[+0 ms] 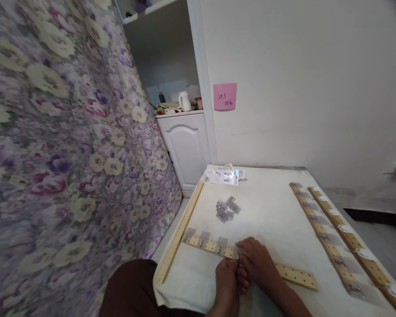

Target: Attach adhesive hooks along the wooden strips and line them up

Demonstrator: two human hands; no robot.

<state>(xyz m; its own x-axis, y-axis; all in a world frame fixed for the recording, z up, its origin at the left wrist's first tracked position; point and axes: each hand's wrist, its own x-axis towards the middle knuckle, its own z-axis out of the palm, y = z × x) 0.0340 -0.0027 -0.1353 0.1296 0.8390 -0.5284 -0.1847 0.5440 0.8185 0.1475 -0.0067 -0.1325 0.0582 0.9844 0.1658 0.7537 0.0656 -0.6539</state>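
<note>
Both my hands meet over a pale wooden strip with holes [295, 275] that lies across the near part of the table. My left hand [227, 277] is closed with its fingertips at the strip's near edge; what it pinches is hidden. From the right, my right hand [259, 262] bends its fingers over the strip and pinches a small shiny metal piece [238, 257]. Along the strip's left part sit several clear plastic pieces [221, 242] with small metal fittings [201, 242]. A pile of similar clear pieces [225, 210] lies beyond the hands.
A bare perforated wooden strip [180, 231] runs along the table's left edge. To the right lie a strip with clear pieces [323, 235] and another with white round pieces [356, 244]. Printed clear packaging [221, 176] lies at the far edge. My knee [130, 288] is beside the table.
</note>
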